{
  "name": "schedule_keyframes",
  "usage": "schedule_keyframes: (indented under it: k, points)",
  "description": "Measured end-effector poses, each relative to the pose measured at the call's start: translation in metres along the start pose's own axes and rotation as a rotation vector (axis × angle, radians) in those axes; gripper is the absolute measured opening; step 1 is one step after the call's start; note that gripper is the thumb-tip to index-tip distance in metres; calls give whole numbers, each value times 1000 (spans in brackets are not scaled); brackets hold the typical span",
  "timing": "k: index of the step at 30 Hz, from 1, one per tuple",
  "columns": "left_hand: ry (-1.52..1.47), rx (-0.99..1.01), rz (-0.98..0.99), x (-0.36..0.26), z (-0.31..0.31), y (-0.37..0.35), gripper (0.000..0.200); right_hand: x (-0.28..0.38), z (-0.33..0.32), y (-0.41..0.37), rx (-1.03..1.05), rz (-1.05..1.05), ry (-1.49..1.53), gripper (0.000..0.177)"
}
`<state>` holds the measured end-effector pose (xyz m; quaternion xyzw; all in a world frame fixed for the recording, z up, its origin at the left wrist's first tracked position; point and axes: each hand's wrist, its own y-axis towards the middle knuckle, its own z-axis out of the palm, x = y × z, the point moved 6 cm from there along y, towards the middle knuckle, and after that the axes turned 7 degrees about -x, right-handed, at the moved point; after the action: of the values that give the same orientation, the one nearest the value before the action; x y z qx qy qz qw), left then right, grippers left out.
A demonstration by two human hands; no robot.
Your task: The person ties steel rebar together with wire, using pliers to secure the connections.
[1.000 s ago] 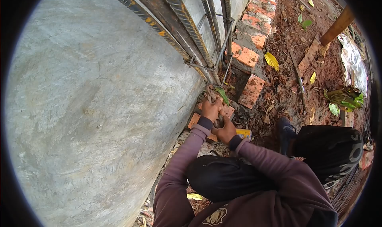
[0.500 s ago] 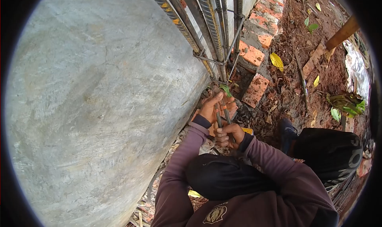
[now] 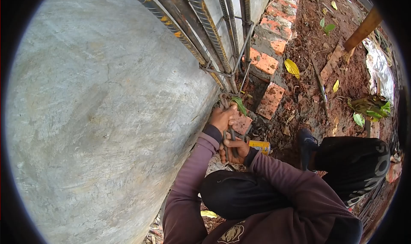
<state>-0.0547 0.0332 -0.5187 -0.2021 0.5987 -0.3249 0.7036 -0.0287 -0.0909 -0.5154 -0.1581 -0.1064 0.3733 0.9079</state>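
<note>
A pair of dark metal pincers (image 3: 233,134) stands at the foot of the rebar cage, its jaws by the lowest tie. My left hand (image 3: 221,118) is closed round the upper part of the tool, near its head. Lower down, my right hand (image 3: 237,147) grips the two handles. Above the hands rise ribbed steel bars (image 3: 204,30) bound with thin square stirrups (image 3: 246,45). A green leaf (image 3: 239,105) lies beside my left fingertips. My hands partly cover the jaws and any wire there.
A smooth grey cement wall (image 3: 107,98) runs close along the left. Bricks (image 3: 270,100) in mortar line the ground ahead. A yellow can (image 3: 260,147) sits by my right wrist. Further right are a wooden post (image 3: 363,29), silvery sheeting (image 3: 380,68) and red soil with leaves.
Both hands and the pincers have shifted slightly left and down in view. The handles have turned more upright, and more of the yellow can and the brick behind the hands shows.
</note>
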Motion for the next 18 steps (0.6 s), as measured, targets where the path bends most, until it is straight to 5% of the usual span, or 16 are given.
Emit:
schedule_keyframes:
  k: [3, 4, 7, 8, 9, 11, 12, 14, 15, 18]
  points:
    - [385, -328, 177, 5, -11, 13, 25, 22, -21, -6, -573, -287, -665, 31]
    - [470, -388, 207, 10, -8, 18, 28, 30, -18, -12, -839, -534, -1041, 41]
    - [633, -440, 334, 27, -17, 38, 34, 23, -40, 6, -1062, -662, -1440, 46]
    - [632, -367, 353, 14, -10, 18, 32, 17, -54, 18, -967, -727, -1382, 37]
    - [632, -293, 381, 3, -8, 9, 32, 18, -57, 22, -837, -579, -1226, 33]
    - [414, -38, 167, 12, -15, -5, 42, 14, -53, 17, -589, -274, -900, 24]
    - [258, 45, 33, 1, -7, -26, 47, 10, -26, 7, -369, -109, -374, 12]
    - [36, 169, -164, 14, -1, -19, 50, -2, -13, 13, 4, -24, -46, 11]
    - [40, 200, -107, 9, 0, -19, 48, -4, -3, 12, 193, 18, 115, 11]
    - [21, 245, -43, 1, 0, -16, 35, 6, -12, 17, -35, -21, -216, 17]
